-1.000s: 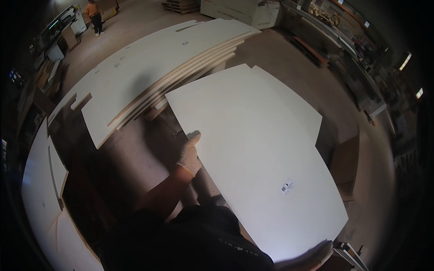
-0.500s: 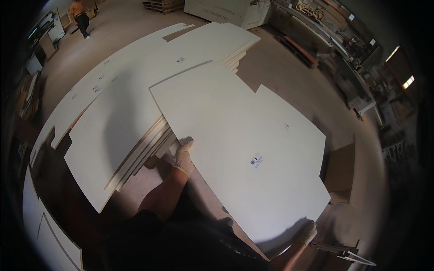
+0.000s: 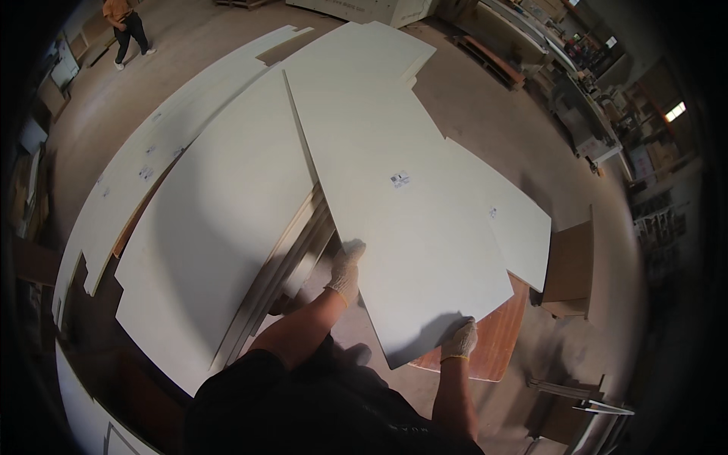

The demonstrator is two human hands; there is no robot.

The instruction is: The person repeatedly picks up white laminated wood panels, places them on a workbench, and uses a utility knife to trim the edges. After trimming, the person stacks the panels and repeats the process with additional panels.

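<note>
A large white panel [image 3: 409, 235] with a small printed label [image 3: 400, 179] lies slanted in front of me. My left hand [image 3: 346, 271], in a knitted glove, grips its left edge with the fingers under the board. At the near right corner my right hand [image 3: 461, 339], also gloved, holds the near edge; its fingers are partly hidden. The panel's far end rests over the white stack. Beneath its right side shows another white panel [image 3: 531, 235], lying on a reddish-brown board [image 3: 497, 341].
A stack of white panels [image 3: 220, 197] spreads to the left, its layered edges facing me. A brown box-like piece [image 3: 570, 269] stands at the right. Metal frame parts [image 3: 599, 406] sit at the lower right. A person [image 3: 129, 34] walks at the far left; machinery [image 3: 576, 114] lines the far right.
The held panel has slid away from me and leftward over the stack, uncovering the panel and reddish-brown board below. My right hand has moved left and forward with it.
</note>
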